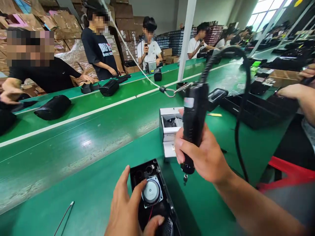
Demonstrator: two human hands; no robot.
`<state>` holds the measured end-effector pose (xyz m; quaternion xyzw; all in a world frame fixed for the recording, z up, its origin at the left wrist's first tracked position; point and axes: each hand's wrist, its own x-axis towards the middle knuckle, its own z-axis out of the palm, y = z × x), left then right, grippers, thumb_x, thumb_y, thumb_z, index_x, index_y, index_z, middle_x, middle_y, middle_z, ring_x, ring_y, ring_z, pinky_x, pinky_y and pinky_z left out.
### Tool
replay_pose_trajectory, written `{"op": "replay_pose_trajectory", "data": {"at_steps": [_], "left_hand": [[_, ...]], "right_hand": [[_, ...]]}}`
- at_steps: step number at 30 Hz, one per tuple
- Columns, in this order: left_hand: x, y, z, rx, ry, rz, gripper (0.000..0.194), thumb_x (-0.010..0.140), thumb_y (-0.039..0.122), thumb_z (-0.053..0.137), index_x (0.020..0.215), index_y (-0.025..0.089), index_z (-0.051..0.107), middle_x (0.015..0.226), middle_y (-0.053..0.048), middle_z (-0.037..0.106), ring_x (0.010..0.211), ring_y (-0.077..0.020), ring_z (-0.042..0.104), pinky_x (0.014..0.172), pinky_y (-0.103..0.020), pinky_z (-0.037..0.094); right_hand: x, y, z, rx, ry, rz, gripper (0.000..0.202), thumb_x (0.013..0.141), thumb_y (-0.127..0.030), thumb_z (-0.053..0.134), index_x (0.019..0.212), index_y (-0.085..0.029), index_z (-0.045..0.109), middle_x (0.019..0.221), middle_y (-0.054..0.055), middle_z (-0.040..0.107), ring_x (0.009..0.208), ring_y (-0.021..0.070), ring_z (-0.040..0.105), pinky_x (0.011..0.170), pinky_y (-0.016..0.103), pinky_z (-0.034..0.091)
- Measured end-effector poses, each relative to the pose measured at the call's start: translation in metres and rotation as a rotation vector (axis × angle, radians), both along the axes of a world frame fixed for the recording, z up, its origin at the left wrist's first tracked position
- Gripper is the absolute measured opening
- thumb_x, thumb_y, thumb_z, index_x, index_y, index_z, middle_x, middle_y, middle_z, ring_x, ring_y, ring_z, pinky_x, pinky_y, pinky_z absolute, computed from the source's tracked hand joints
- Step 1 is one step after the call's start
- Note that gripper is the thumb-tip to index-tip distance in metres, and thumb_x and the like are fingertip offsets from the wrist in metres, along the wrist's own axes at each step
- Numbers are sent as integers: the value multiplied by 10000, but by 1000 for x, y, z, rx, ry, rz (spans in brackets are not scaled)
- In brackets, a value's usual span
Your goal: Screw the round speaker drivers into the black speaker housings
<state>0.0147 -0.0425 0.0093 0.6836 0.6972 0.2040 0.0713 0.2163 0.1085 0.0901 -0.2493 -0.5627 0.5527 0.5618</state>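
In my right hand [209, 157] is a black electric screwdriver [195, 111], held upright with its bit [185, 179] pointing down. A thick black cord loops from its top, and a hook on a white cable is attached there. My left hand [124, 206] curves around a long black speaker housing [169, 205] on the bench, its thumb over the inside and its fingers at the left edge and the driver. Inside sits a round silver-grey speaker driver [150, 191], with a red wire below it. The bit hangs to the right of the housing, apart from it.
Behind the housing stands an open white box [169, 154] with small parts inside. A thin wire with a white connector [72, 204] lies at lower left. Black speakers [52, 107] rest along the conveyor belt [81, 144]. Black trays [256, 113] and a co-worker's arm [292, 91] are at right.
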Motion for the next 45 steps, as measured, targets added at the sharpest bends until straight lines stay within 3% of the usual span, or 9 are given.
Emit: {"op": "replay_pose_trajectory", "data": {"at_steps": [6,12,22,26,30,34,40,43,45], "left_hand": [[11,7,-22,43,-71,141,499,979,361,544,1453,210,500,1709,-197,254,1462,-417,537,1098,-651,574],[12,7,-16,-11,-125,155,457,931,312,615,1381,259,549,1684,-180,283,1383,-421,610,954,-599,668],[13,5,-11,-29,-124,151,388,933,331,636,1313,251,655,1722,-149,202,1338,-436,630,986,-645,633],[15,14,1,72,-19,116,399,925,418,669,1280,238,691,1735,-169,162,1553,-496,356,1124,-745,485],[19,34,13,118,56,-8,280,1003,353,538,1117,231,763,1792,-108,44,1646,-439,156,1227,-746,346],[15,51,2,96,56,-51,313,988,359,521,870,222,776,1747,-144,215,1629,-449,213,1191,-728,402],[1,60,-18,149,48,-93,347,980,339,514,801,276,804,1653,-164,374,1547,-479,345,1088,-762,466],[-4,62,-11,195,2,-93,365,1009,328,495,809,308,800,1617,-125,455,1500,-432,431,1062,-735,502],[-6,68,6,224,-45,-112,310,1022,349,522,883,347,799,1546,-86,543,1439,-373,518,1049,-663,548]], "right_hand": [[-30,-25,-4,187,230,-53,564,974,-129,654,1448,-383,486,794,-75,597,509,110,564,487,271,542],[-49,-23,-32,259,173,-31,157,994,-137,656,1000,-278,587,782,-55,581,539,110,576,513,287,537],[-48,-23,-41,270,140,-38,153,982,-117,645,931,-255,601,822,-24,552,590,123,573,540,323,549],[-41,-27,-26,219,255,-43,237,999,-130,636,1130,-327,627,841,-38,576,543,121,569,489,312,525],[-23,-27,-4,211,344,-144,489,999,-195,690,1409,-421,548,784,-50,580,488,127,546,458,316,527],[3,-14,2,280,282,-324,447,994,-203,696,1376,-405,580,773,-54,572,493,122,537,477,318,528],[24,6,0,372,200,-437,423,1004,-183,638,1365,-391,563,784,-62,569,530,131,539,533,329,535],[27,13,-1,314,250,-435,546,1001,-199,634,1481,-408,480,770,-73,567,504,130,527,520,320,524],[29,17,-3,294,274,-438,616,999,-188,628,1538,-412,432,763,-75,572,501,126,529,512,305,517]]}}
